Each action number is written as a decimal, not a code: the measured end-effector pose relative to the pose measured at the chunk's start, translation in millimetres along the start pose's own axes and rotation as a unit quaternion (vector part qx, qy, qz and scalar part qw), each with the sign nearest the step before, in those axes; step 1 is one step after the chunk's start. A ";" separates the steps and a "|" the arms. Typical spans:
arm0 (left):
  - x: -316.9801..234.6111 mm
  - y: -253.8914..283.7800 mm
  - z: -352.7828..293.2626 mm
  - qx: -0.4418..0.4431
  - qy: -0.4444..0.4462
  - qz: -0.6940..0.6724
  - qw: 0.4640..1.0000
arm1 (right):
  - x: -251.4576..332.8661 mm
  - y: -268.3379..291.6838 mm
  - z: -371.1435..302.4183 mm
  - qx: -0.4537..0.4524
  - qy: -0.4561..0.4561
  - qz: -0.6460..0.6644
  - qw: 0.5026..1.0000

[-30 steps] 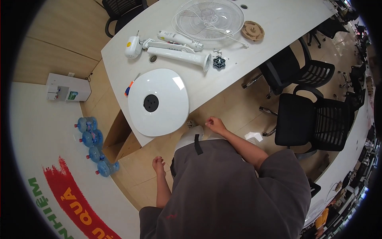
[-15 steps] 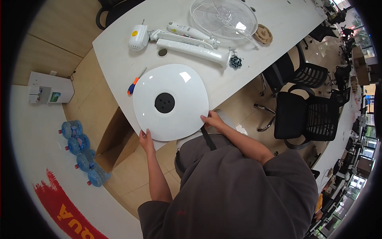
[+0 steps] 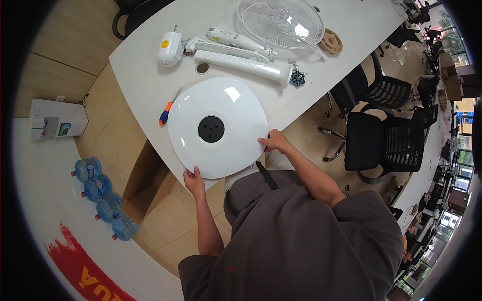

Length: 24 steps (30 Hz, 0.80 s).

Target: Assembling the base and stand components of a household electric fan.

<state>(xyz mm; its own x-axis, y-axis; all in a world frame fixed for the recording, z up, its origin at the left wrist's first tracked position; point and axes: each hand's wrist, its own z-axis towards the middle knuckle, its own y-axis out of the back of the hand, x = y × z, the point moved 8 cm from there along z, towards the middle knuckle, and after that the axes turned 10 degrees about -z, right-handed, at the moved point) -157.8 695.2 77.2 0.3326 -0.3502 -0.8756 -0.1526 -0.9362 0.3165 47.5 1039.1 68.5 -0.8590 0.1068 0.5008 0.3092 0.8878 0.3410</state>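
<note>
A glossy white fan base (image 3: 223,155), rounded and broad, lies at the near corner of the white table with a dark round plate (image 3: 211,129) at its centre. My left hand (image 3: 195,183) grips its near-left rim, thumb on top and fingers underneath, partly hidden. At the right rim, my right hand (image 3: 274,141) holds it in the same way. Left of the base lies a screwdriver (image 3: 164,114) with an orange and blue handle. Beyond it are a white fan motor housing (image 3: 170,49), a white stand column (image 3: 241,66) and a dark star-shaped knob (image 3: 297,78).
A fan grille (image 3: 280,22) and a brown moulded piece (image 3: 331,42) lie farther back on the table (image 3: 138,70). Black office chairs (image 3: 374,140) stand to the right. On the floor at left are an open cardboard box (image 3: 145,180) and several blue water bottles (image 3: 98,188).
Both hands have shifted slightly right, the right one also upward. The fan base appears turned a little counterclockwise with them. My view has moved slightly too.
</note>
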 end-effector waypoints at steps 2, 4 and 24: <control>-2.8 -6.7 -2.3 0.031 -0.008 0.011 0.999 | 13.8 6.2 -5.8 0.021 -0.026 -0.041 0.999; -5.3 -7.0 -3.5 0.023 -0.021 0.047 0.998 | 22.2 17.9 -11.1 -0.003 -0.063 -0.016 0.998; 231.0 -53.8 -286.2 -0.057 0.282 0.132 0.949 | -273.5 186.2 124.5 0.083 0.080 0.014 0.993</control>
<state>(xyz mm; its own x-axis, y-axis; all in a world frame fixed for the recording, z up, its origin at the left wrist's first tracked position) 193.6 656.6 -37.7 0.7463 -0.5030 -0.4360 -0.2093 -0.7991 0.5635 289.2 1230.9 -104.0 -0.7705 0.0718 0.6334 0.2497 0.9482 0.1963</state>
